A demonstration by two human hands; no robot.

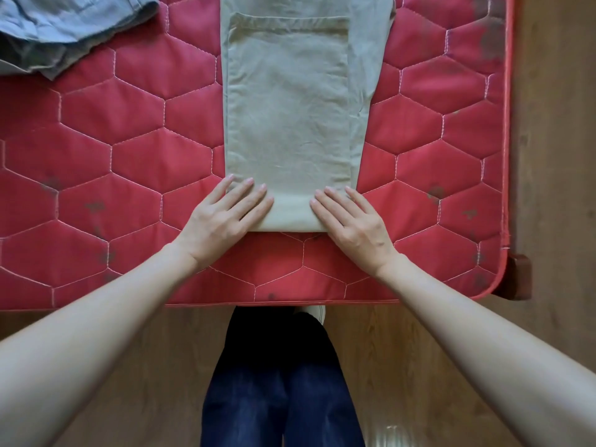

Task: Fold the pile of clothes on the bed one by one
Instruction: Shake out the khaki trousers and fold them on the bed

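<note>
A beige garment point(287, 108), folded lengthwise into a long strip, lies in the middle of the red quilted mattress point(113, 140) and runs off the top of the view. Its near end is a folded edge. My left hand point(225, 214) lies flat on the left corner of that fold with straight fingers. My right hand point(351, 221) presses the right corner the same way. A pile of blue-grey clothes point(61, 27) sits at the far left corner.
The mattress's near edge runs just in front of my legs in dark jeans point(277, 382). Its right edge and a dark wooden bed corner point(519, 279) border the wooden floor point(554, 156).
</note>
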